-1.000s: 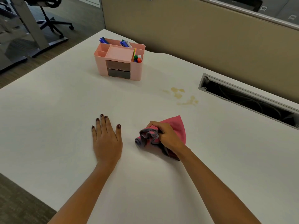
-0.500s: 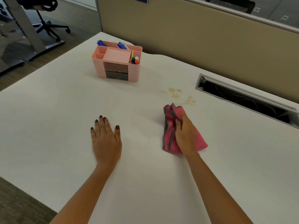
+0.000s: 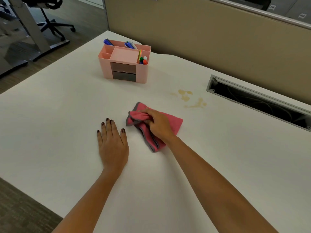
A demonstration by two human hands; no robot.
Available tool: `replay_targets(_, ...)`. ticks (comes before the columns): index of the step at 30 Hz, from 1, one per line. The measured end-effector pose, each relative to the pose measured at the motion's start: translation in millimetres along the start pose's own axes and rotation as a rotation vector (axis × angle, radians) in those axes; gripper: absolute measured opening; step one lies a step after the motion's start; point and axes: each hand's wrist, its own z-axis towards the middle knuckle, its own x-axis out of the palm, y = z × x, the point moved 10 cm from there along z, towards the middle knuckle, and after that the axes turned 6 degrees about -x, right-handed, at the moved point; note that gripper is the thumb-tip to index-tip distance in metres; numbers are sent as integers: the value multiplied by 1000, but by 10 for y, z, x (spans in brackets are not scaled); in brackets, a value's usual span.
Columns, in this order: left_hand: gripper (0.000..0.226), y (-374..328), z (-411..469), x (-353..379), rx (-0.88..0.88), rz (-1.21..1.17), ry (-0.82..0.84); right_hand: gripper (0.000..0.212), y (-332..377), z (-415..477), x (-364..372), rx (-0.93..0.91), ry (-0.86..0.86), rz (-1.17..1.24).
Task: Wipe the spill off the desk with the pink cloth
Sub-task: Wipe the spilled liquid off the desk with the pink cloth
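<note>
white desk (image 3: 67, 115): pink cloth (image 3: 175, 121) bunched in right hand (image 3: 159, 125); spill (image 3: 190, 99) lies beyond, rightward, nearer that hand; left hand (image 3: 112, 143) laid flat, fingers straight.

Bare desk (image 3: 218, 148) around spill (image 3: 190, 99); organiser (image 3: 123, 64) left, cable slot (image 3: 259, 101) right

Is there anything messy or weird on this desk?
A yellowish spill sits in blotches on the white desk, between the pink organizer and the cable slot. The pink cloth, bunched in the right hand, lies short of it.
</note>
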Motion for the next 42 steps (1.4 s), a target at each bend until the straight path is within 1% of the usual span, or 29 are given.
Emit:
replay_targets(3, 63, 19, -4, -12, -8, -39, -3, 38, -1, -109, 48, 16, 110, 138)
replay_targets(6, 62, 20, 0, -29, -10, -62, -15, 41, -64, -258, 50, 37, 202, 198)
replay_targets(9, 62, 27, 7, -24, -15, -56, -15, 45, -125, -414, -13, 56, 236, 241)
replay_targets(13, 63, 17, -4, -9, -6, -36, -5, 57, -166, -725, -128, 79, 259, 311)
replay_targets(14, 63, 23, -1, -14, -6, -33, -8, 55, -167, -796, -158, 82, 267, 341)
replay_targets(17, 62, 10, -14, -14, 1, -23, -8, 33, -148, -1025, -303, 94, 289, 474)
replay_targets(18, 62, 9, -14, -18, 2, -19, -12, 31, -156, -1066, -398, 99, 229, 537)
replay_targets(19, 62, 6, -15, -21, 5, -15, -14, 30, -220, -1101, -526, 127, 101, 616)
replay_targets(21, 63, -3, -13, -15, 11, -14, -12, 30, -501, -1220, -846, 234, -283, 752)
replay_targets(22, 64, -9, -16, -12, 14, -18, -11, 29, -642, -1310, -1007, 273, -466, 748)
replay_targets(23, 64, -14, -15, -15, 16, -19, -13, 26, -747, -1394, -1152, 306, -607, 675)
replay_targets(24, 64, -18, -21, -16, 18, -17, -11, 24, -837, -1475, -1265, 343, -698, 557)
replay_targets(25, 64, -19, -24, -16, 18, -12, -9, 24, -902, -1536, -1342, 377, -743, 432)
replay_targets(26, 65, -18, -23, -16, 18, -8, -8, 25, -934, -1564, -1375, 397, -751, 333)
replay_targets(27, 65, -17, -20, -19, 18, -6, -9, 27, -950, -1559, -1354, 405, -723, 259)
replay_targets(29, 65, -20, -18, -22, 17, -6, -8, 31, -926, -1497, -1229, 404, -628, 119)
replay_targets(31, 66, -25, -19, -23, 17, -5, -5, 33, -860, -1433, -1113, 394, -583, 41)
replay_targets(35, 66, -26, -21, -21, 21, -5, -10, 32, -666, -1356, -900, 381, -573, 86)
replay_targets(38, 66, -26, -19, -17, 17, -5, -13, 35, -524, -1252, -643, 366, -520, 87)
replay_targets(42, 67, -22, -18, -16, 15, -4, -8, 38, -253, -1015, -258, 295, -452, 121)
